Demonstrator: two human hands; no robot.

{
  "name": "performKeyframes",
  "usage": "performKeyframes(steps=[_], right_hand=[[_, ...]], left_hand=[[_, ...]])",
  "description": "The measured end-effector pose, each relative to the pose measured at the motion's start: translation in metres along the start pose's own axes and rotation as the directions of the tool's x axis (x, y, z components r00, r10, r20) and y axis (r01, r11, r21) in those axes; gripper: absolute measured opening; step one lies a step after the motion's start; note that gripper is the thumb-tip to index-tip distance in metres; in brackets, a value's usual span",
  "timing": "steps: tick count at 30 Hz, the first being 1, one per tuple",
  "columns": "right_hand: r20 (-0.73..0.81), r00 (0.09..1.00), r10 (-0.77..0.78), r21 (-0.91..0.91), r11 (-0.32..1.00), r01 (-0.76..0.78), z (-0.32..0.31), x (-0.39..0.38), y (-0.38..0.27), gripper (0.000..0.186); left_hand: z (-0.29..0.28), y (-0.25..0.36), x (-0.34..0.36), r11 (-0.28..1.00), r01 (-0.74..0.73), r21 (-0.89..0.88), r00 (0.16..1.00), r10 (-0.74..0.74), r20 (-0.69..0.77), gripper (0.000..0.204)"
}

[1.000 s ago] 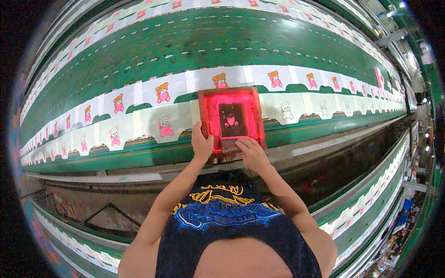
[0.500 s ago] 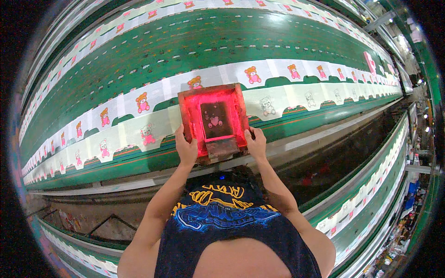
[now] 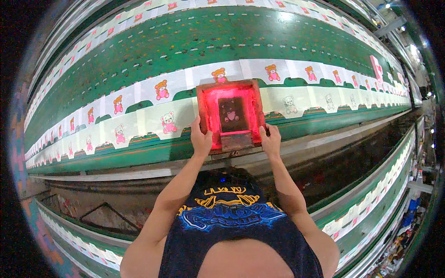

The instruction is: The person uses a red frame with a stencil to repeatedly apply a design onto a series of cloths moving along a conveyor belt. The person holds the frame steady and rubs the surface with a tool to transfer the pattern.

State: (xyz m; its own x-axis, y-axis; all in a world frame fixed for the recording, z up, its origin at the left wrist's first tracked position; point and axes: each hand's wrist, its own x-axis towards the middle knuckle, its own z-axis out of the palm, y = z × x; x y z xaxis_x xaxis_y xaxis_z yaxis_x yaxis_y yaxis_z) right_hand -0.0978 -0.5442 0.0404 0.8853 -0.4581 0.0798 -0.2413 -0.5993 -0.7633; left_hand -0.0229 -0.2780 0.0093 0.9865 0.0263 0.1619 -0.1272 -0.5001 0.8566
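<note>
Both my hands hold a screen-printing frame (image 3: 204, 95), a square wooden frame smeared inside with bright pink ink. In its dark mesh window (image 3: 233, 115) a small heart and paw shapes show in pink. My left hand (image 3: 201, 137) is closed around the lower left side, and my right hand (image 3: 270, 139) grips the lower right side. The frame lies over the near row of pale fabric pieces (image 3: 183, 111), hiding the piece beneath. Left of it, the nearest piece bears a pink-filled bear (image 3: 168, 123); to its right is an outlined bear (image 3: 289, 104) without pink.
A long green table (image 3: 181, 34) carries the rows. Just behind the near one runs a row of white pieces with brown-and-pink bears (image 3: 162, 89). A pale rail (image 3: 106, 176) follows the table's near edge. More green tables (image 3: 366, 211) stand behind me on both sides.
The view has shifted, so the table and the frame sit further right in the picture. The frame looks straighter and stays between the same two bears. Both hands keep their hold.
</note>
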Motion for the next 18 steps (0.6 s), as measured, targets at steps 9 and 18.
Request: performKeyframes(steps=[9, 18], right_hand=[[0.13, 0.99, 0.06, 0.061, 0.996, -0.069, -0.016, 0.009, 0.007, 0.039], [0.105, 0.892, -0.44, -0.007, 0.896, 0.443, -0.022, -0.013, -0.033, 0.044]], left_hand=[[0.012, -0.002, -0.001, 0.989, 0.01, 0.148, 1.0, -0.011, 0.005, 0.066], [0.012, 0.005, -0.002, 0.984, 0.028, 0.174, 0.999, -0.033, 0.026, 0.064]])
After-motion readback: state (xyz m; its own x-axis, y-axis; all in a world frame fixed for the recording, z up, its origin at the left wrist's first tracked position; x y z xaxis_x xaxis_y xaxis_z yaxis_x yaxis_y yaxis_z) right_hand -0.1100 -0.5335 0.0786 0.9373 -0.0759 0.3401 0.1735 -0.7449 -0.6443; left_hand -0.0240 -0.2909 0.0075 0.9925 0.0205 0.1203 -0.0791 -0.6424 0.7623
